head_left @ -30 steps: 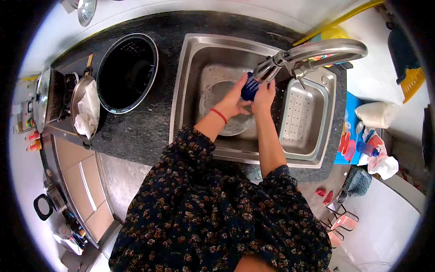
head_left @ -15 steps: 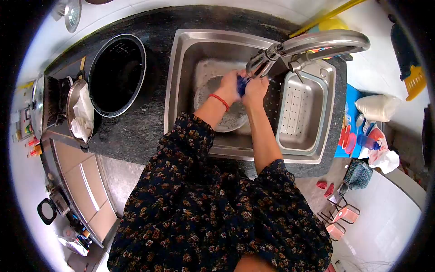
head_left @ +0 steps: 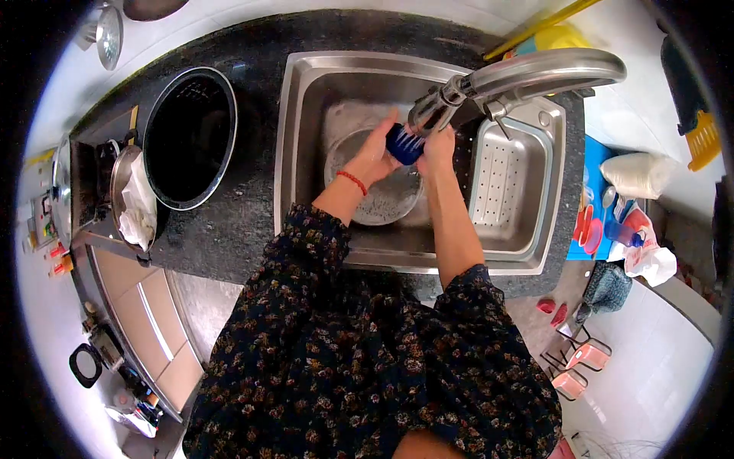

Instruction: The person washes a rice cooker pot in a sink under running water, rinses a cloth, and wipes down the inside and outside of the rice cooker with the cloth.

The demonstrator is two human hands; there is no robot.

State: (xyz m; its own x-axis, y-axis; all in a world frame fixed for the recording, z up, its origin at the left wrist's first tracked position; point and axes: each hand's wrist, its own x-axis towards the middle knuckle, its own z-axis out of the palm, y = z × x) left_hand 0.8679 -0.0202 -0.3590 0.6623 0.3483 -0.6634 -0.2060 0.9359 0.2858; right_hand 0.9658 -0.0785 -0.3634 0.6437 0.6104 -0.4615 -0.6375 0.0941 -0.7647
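A small dark blue item with pale streaks (head_left: 404, 145) is between my two hands, right under the faucet head (head_left: 433, 112). My left hand (head_left: 373, 157), with a red bracelet at the wrist, has its fingers and thumb around the item's left side. On its right side, my right hand (head_left: 438, 150) grips it, with its fingertips partly hidden by the faucet. Below both hands, a round pan or lid with droplets and suds (head_left: 382, 205) lies in the large basin of the steel sink (head_left: 289, 164).
A black pot (head_left: 189, 141) stands on the dark counter (head_left: 229, 237) left of the sink. Beyond it is a pan (head_left: 120, 183) holding white cloth or paper. A perforated tray (head_left: 501, 187) sits in the small right basin. The arched faucet (head_left: 566, 65) reaches over the sink.
The blue item and my hands have shifted slightly left, and my left hand has opened wider around the item. The whole view has also shifted slightly.
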